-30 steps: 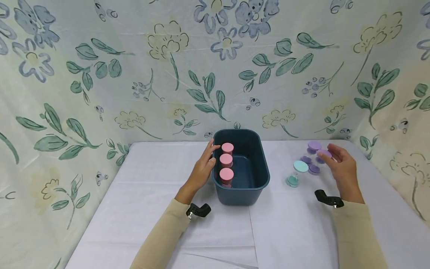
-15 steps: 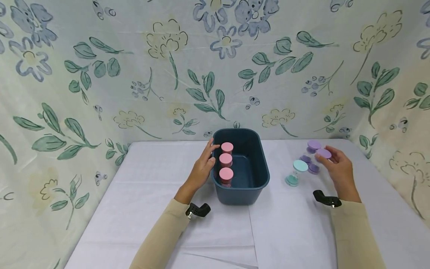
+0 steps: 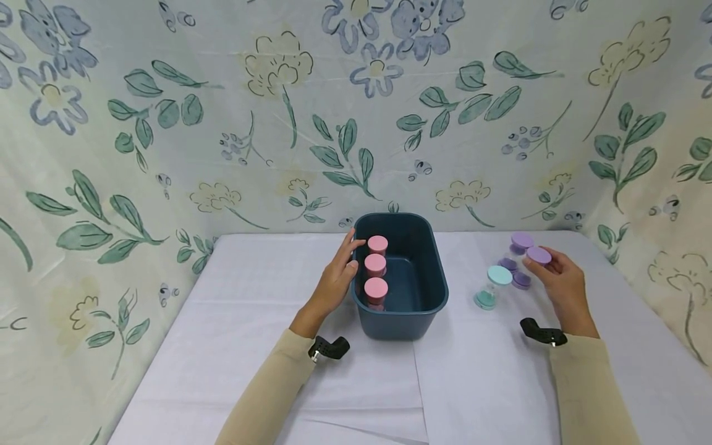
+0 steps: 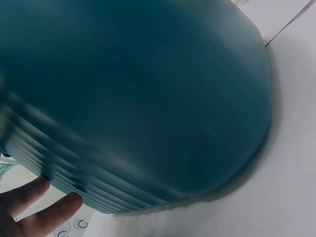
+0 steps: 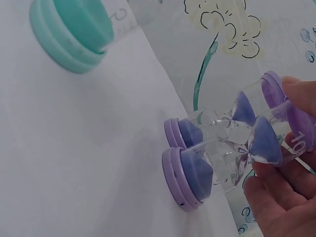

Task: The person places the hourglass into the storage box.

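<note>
In the head view, a dark blue bin point(image 3: 411, 272) stands mid-table with three pink-capped sand timers point(image 3: 375, 266) upright along its inner left side. My left hand point(image 3: 334, 281) rests against its left wall and rim, fingers mostly straight; the left wrist view shows fingertips point(image 4: 66, 210) by the ribbed wall. At the right, my right hand point(image 3: 562, 287) grips the near purple sand timer point(image 3: 538, 255) by its upper end. Behind it stands another purple sand timer point(image 3: 521, 241). Both show purple sand in the right wrist view. A teal sand timer point(image 3: 499, 276) stands to their left.
A white cloth point(image 3: 267, 290) covers the table. A floral curtain point(image 3: 334, 123) rises behind the far edge and along both sides. The right half of the bin shows its bare floor point(image 3: 406, 284). Black straps point(image 3: 330, 348) hang at the wrists.
My right hand has shifted slightly left and closed in on the near purple sand timer, which stays about where it was. The left hand and the bin look unmoved.
</note>
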Demonstrator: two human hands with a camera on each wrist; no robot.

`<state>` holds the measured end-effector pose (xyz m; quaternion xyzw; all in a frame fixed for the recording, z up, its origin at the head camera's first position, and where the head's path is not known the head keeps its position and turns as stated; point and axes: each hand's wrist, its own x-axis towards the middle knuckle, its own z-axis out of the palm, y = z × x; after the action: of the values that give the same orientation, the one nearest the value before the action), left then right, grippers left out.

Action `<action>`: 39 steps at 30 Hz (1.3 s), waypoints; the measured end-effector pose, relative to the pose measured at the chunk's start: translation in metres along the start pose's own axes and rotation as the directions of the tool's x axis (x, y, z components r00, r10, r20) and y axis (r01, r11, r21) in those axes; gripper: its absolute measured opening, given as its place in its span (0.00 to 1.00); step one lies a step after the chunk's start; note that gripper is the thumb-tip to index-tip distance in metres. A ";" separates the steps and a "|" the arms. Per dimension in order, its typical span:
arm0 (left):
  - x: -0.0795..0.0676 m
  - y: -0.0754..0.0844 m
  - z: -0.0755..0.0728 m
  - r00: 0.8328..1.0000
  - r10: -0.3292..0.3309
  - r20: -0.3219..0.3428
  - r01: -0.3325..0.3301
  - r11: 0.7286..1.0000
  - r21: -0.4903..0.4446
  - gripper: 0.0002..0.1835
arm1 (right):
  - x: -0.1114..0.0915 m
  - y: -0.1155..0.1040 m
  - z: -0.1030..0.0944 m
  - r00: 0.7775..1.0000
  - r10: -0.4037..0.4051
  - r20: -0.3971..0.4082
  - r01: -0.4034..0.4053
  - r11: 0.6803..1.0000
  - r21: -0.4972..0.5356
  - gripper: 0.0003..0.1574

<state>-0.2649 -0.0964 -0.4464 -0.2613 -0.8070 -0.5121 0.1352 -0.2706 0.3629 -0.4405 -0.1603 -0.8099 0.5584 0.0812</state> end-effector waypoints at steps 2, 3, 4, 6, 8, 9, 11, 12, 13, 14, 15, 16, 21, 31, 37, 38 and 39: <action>0.000 0.001 0.000 1.000 -0.003 -0.002 0.003 1.000 0.002 0.25 | -0.001 -0.001 -0.001 1.000 -0.005 0.000 0.005 1.000 0.007 0.49; 0.000 0.002 0.000 1.000 -0.005 -0.002 0.005 1.000 0.003 0.25 | -0.001 -0.001 -0.001 1.000 -0.007 0.001 0.007 1.000 0.009 0.49; 0.001 0.002 0.000 1.000 -0.008 -0.001 0.008 1.000 0.005 0.25 | -0.001 -0.001 -0.001 1.000 -0.008 0.001 0.008 1.000 0.011 0.49; 0.001 0.002 0.000 1.000 -0.011 0.000 0.011 1.000 0.005 0.25 | -0.001 -0.001 -0.001 1.000 -0.006 0.003 0.006 1.000 0.009 0.49; 0.001 0.002 0.000 1.000 -0.014 0.001 0.014 1.000 0.006 0.25 | -0.002 0.000 -0.001 1.000 -0.002 0.005 0.002 1.000 0.004 0.49; 0.001 0.002 0.000 1.000 -0.015 0.001 0.015 1.000 0.004 0.25 | -0.002 0.000 -0.001 1.000 0.000 0.005 0.000 1.000 0.008 0.49; 0.000 0.002 0.001 1.000 -0.017 0.001 0.017 1.000 0.001 0.25 | -0.002 0.000 -0.002 1.000 0.001 0.005 -0.001 1.000 0.011 0.49; 0.000 0.003 0.000 1.000 -0.019 0.002 0.019 1.000 0.000 0.25 | -0.002 0.000 -0.002 1.000 0.002 0.007 -0.002 1.000 0.013 0.49; 0.000 0.003 0.000 1.000 -0.022 0.002 0.022 1.000 0.002 0.25 | -0.002 -0.001 -0.002 1.000 0.001 0.006 -0.001 1.000 0.019 0.49; 0.000 0.003 0.001 1.000 -0.023 0.001 0.023 1.000 0.002 0.25 | -0.002 -0.001 -0.002 1.000 0.000 0.006 0.000 1.000 0.017 0.49; -0.001 0.003 0.000 1.000 -0.026 0.001 0.026 1.000 0.004 0.25 | -0.002 -0.001 -0.002 1.000 -0.002 0.005 0.002 1.000 0.015 0.49; -0.001 0.003 0.000 1.000 -0.028 0.000 0.028 1.000 0.007 0.25 | -0.002 -0.001 -0.002 1.000 -0.006 0.004 0.006 1.000 0.015 0.49; -0.001 0.003 0.001 1.000 -0.020 0.000 0.020 1.000 0.010 0.25 | -0.003 -0.001 -0.003 1.000 0.003 0.006 -0.003 1.000 0.001 0.50; 0.000 0.002 0.000 1.000 -0.014 0.001 0.014 1.000 -0.006 0.25 | -0.006 -0.006 -0.004 0.999 -0.031 -0.023 0.030 0.999 -0.030 0.48; 0.000 0.003 0.000 1.000 -0.025 -0.003 0.025 1.000 0.005 0.25 | -0.007 -0.010 -0.006 0.999 -0.019 -0.036 0.018 0.999 -0.032 0.49; 0.000 0.002 0.001 1.000 -0.023 -0.002 0.023 1.000 0.002 0.25 | -0.007 -0.010 -0.007 0.999 -0.016 -0.038 0.015 0.999 -0.035 0.49; 0.000 0.002 0.001 1.000 -0.023 0.001 0.023 1.000 0.000 0.25 | -0.008 -0.011 -0.008 0.999 -0.014 -0.042 0.012 0.999 -0.040 0.49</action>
<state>-0.2634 -0.0947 -0.4456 -0.2522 -0.8099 -0.5136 0.1287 -0.2629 0.3637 -0.4271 -0.1682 -0.8199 0.5383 0.0986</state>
